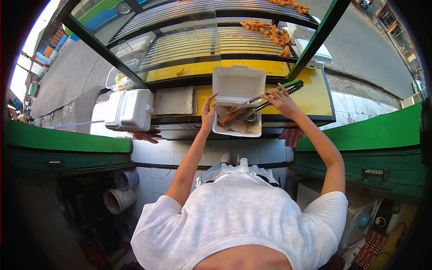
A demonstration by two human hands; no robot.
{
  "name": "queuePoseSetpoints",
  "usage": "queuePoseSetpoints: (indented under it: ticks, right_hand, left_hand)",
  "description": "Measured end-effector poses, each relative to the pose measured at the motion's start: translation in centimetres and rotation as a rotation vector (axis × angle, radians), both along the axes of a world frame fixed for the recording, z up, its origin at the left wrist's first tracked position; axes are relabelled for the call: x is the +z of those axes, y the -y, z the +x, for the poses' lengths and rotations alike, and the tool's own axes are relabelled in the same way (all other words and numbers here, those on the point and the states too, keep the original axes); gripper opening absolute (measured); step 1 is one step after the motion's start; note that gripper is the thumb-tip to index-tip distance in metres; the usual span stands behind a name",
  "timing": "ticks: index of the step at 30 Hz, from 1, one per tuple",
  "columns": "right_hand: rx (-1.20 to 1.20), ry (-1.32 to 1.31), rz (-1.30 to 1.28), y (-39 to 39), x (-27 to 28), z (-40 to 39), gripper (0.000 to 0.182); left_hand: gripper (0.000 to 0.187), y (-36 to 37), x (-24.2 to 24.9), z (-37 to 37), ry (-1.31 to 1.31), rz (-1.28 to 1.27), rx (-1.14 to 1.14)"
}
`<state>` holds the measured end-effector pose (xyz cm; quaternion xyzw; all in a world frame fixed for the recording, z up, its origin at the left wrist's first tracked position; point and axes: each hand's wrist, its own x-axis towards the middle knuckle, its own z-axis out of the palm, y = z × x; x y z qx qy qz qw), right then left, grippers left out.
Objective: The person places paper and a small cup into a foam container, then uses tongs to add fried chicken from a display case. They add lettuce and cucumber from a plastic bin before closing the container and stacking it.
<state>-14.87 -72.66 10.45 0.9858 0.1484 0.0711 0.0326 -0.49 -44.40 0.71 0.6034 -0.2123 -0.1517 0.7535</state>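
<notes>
An open white foam box sits at the counter's front edge, lid raised at the back. My left hand grips the box's left side. In my right hand are metal tongs with dark and green handles, their tips reaching into the box. Brown fried food lies in the box's left part, at the tong tips. To its right is a small round item, too small to make out. Brown paper sheets lie on the counter left of the box.
Behind the box stands a glass case with wire racks holding fried pieces. Closed foam boxes are stacked at the left, others at the right. Green panels flank the stall. A bus is on the street.
</notes>
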Motion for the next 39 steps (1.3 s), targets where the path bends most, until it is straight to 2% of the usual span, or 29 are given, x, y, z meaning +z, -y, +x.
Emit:
queuePoseSetpoints:
  ticks: [5, 8, 12, 14, 21, 30, 32, 33, 37, 39]
  right_hand:
    - [-0.051, 0.103, 0.060, -0.4, -1.6, -0.1, 0.063]
    - [-0.036, 0.172, 0.134, -0.9, -1.8, 0.5, 0.066]
    - [-0.002, 0.155, 0.182, -1.0, -1.7, 1.2, 0.065]
    - [0.014, 0.155, 0.188, -0.3, -1.9, 1.2, 0.052]
    - [0.075, 0.215, 0.253, 0.8, -1.7, 1.4, 0.050]
    - [-0.027, 0.075, 0.105, -0.8, 1.0, -0.6, 0.060]
    - [-0.105, 0.061, 0.165, -0.9, 1.2, -1.4, 0.064]
    - [-0.121, -0.014, 0.264, -1.0, 2.1, -1.9, 0.061]
    - [-0.150, -0.068, 0.347, -1.3, 3.9, -3.8, 0.049]
    - [-0.185, -0.123, 0.388, -1.1, 4.5, -5.0, 0.050]
  left_hand:
    - [0.039, -0.1, -0.7, -0.2, -0.028, -0.002, -0.006]
    - [0.038, 0.0, -0.4, -0.7, -0.029, 0.002, 0.009]
    - [0.037, 0.1, -0.5, -0.9, -0.022, 0.031, 0.053]
    - [0.037, 0.0, -0.5, -0.9, -0.008, 0.011, 0.056]
    - [0.035, 0.0, -1.0, -0.9, 0.019, 0.037, 0.042]
    - [0.033, -0.1, -0.5, -1.0, 0.032, 0.051, 0.088]
    - [0.033, -0.1, -0.7, -0.9, 0.016, 0.041, 0.095]
    - [0.031, -0.2, -0.6, -0.9, 0.016, 0.041, 0.093]
    - [0.030, -0.2, -0.4, -1.0, 0.035, 0.057, 0.105]
    - [0.030, -0.2, -0.4, -1.0, 0.044, 0.066, 0.106]
